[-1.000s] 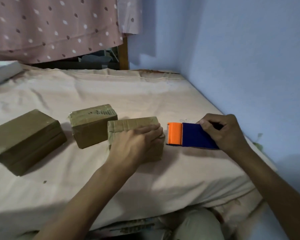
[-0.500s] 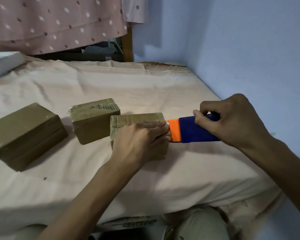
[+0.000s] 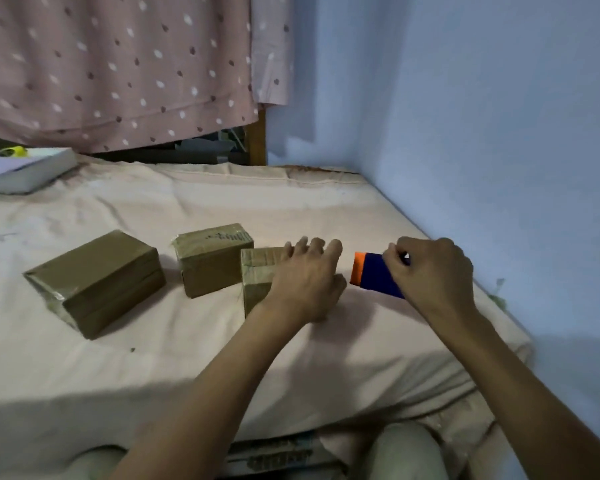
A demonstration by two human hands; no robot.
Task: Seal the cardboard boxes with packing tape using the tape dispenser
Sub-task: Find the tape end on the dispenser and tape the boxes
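Three brown taped cardboard boxes lie on the bed. The large box (image 3: 97, 282) is at the left, a middle box (image 3: 213, 259) stands beside it, and the right box (image 3: 257, 277) is under my left hand (image 3: 307, 280). That hand rests flat on the right box with its fingers spread, covering most of the top. My right hand (image 3: 430, 271) grips the blue and orange tape dispenser (image 3: 371, 273), held just right of that box with a small gap, orange end toward the box. No tape strand is visible between them.
The beige bedsheet (image 3: 291, 209) covers the bed, which meets a blue wall (image 3: 482, 150) on the right. A white book (image 3: 25, 171) lies at the back left. A pink dotted curtain (image 3: 118, 71) hangs behind. My knees show below the bed's front edge.
The dispenser has pulled back to the right, away from the right box's edge. My left hand's fingers have spread out over the box. The camera view tilted upward.
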